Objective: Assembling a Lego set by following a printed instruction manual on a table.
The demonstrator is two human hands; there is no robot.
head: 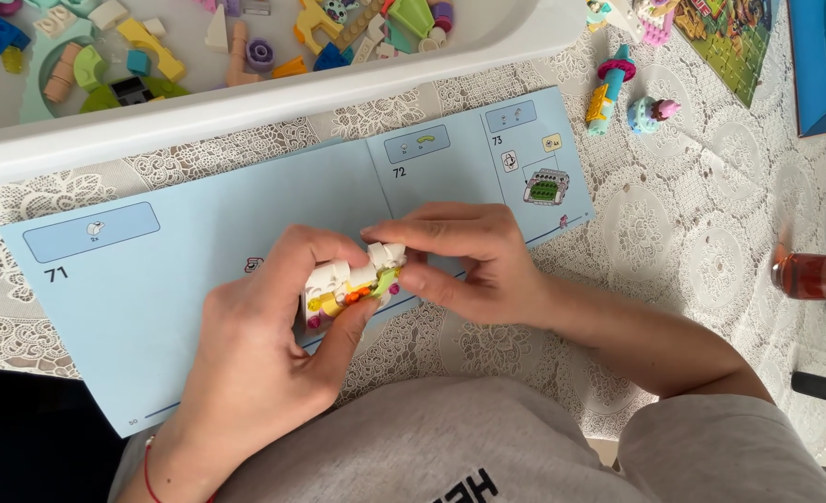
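Head view looks straight down on two bare hands meeting over a pale blue instruction booklet [198,279] spread on the lace-covered desk [674,251]. Between them sits a small brick model [355,282], mostly white with yellow, orange, pink and green bits, held just above the booklet's near edge.

The model's long axis runs roughly from lower left to upper right, tilted a little. The left hand [264,354] comes at it from the lower-left end: its grip is closed on the model, fingers curled over the top and the thumb pressed up against the underside. The right hand [459,265] closes in from the upper-right end, thumb and forefinger pinched on the white piece at that tip. So each hand has one end, and both are touching the model; neither is clearly nearer.

Beyond the booklet's far edge lies a white tray [273,98] full of loose coloured bricks. To the right of the booklet, apart from it, stand two small built figures [629,98], one tall and one short. Well to the right of the booklet a glass of reddish drink [804,277] rests on the desk.
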